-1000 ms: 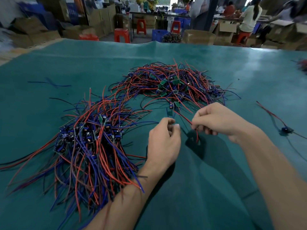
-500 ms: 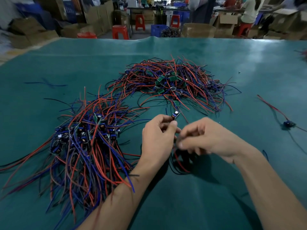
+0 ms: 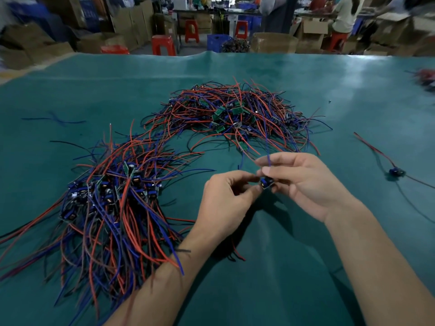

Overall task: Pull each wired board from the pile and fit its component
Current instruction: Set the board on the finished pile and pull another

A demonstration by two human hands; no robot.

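A small wired board [image 3: 266,182] carrying a blue component sits between my two hands above the green table. My left hand [image 3: 223,203] pinches it from the left with thumb and fingertips. My right hand [image 3: 303,182] pinches it from the right, and a blue wire runs up through its fingers. The far pile of boards with red and blue wires [image 3: 233,116] lies behind my hands. A second pile of boards with blue components [image 3: 113,198] lies to the left, under my left forearm.
One wired board [image 3: 396,172] lies alone at the right. A loose blue wire [image 3: 55,119] lies at the far left. More wires [image 3: 426,77] show at the right edge. The green table cover [image 3: 270,290] spreads around; cardboard boxes, red stools and people stand beyond the far edge.
My hands drew one board out of the far pile toward me. They now hold it together, turned with the blue component facing up, a little farther right than before.
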